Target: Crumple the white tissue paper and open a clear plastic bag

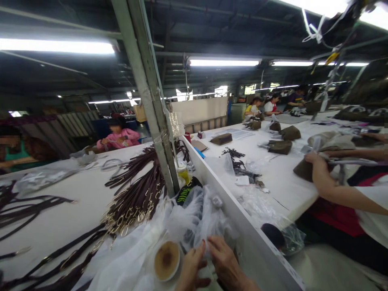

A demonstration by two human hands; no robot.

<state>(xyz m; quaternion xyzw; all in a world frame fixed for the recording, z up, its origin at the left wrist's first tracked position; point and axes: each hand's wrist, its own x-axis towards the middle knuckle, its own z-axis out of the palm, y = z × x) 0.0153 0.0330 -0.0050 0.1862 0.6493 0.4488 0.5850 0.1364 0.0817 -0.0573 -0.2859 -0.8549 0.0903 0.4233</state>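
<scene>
My left hand (191, 264) and my right hand (226, 262) are low at the bottom of the head view, side by side, fingers pressed into a heap of clear plastic bags (194, 220). Both seem to pinch the plastic. A round roll of tape with a brown core (166, 260) lies just left of my left hand. Dark brown straps with gold buckles (136, 198) are piled on the white table (60, 218) to the left.
A grey metal post (151, 105) rises from the table's middle. A white divider wall (236, 214) runs along the right. Beyond it, a co-worker's arm (333, 186) handles brown bags (280, 146). Other people sit at the far tables.
</scene>
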